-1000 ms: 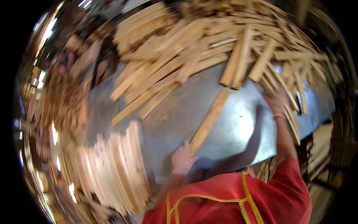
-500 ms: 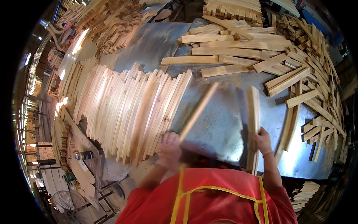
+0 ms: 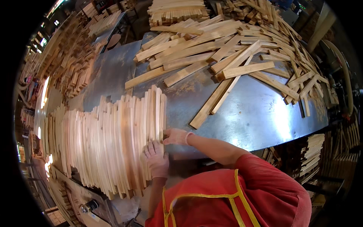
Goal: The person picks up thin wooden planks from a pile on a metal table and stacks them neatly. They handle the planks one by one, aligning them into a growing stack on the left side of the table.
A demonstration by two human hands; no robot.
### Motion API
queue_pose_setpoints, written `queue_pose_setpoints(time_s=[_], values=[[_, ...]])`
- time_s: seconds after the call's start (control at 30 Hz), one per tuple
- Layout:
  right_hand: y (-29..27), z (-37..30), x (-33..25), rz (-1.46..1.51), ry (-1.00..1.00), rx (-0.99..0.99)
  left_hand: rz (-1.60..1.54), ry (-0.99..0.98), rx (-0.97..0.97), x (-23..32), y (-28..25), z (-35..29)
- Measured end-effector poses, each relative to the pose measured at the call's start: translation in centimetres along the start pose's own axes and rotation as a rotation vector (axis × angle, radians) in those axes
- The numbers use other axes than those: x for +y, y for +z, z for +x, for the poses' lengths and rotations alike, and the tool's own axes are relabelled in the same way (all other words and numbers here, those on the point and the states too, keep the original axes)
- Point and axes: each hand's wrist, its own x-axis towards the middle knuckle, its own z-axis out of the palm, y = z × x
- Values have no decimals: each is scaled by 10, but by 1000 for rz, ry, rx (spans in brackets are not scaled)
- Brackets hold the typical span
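Observation:
A long row of pale wooden strips lies side by side on the metal table, to the left of my hands. My left hand, in a light glove, rests on the strips near the row's right end, fingers stretched out and slightly spread. Just beyond it, my right hand, gloved too, reaches across from the right. Its fingers close on the outermost wooden strip at the row's right edge; the fingertips are partly hidden.
A loose heap of wooden strips covers the table's far side and spreads right. Two long strips stick out toward me over the metal tabletop. Stacked wood stands behind. A dark cylindrical container sits at lower left.
My right hand has moved left with wood to the row's edge. The strip that lay apart now stands against the row. My left hand lies on the strips. The view has turned right.

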Motion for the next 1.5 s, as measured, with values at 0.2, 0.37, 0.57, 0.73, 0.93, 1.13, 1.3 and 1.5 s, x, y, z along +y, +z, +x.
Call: queue_pose_setpoints(time_s=[0.2, 0.37, 0.57, 0.73, 0.93, 1.13, 1.3, 1.5], values=[[-153, -89, 92, 512, 69, 221, 83, -7, -2, 31, 0, 22], [-263, -139, 190, 1011, 117, 803, -4, 251, 43, 134, 2, 87], [-386, -74, 230, 1262, 290, 1264, -109, 448, -96, 304, 3, 164], [-414, -90, 286, 1306, -47, 1283, -272, 414, -392, 308, 19, 210], [-313, -232, 283, 1379, -86, 994, 38, 336, -54, 207, 28, 148], [-198, -255, 260, 1387, 153, 963, -33, 99, -372, 225, 17, 129], [-129, -214, 206, 1094, 297, 830, -850, 29, -595, 166, 4, 54], [-33, -156, 94, 289, 343, 332, -568, -106, -551, 84, -22, -60]])
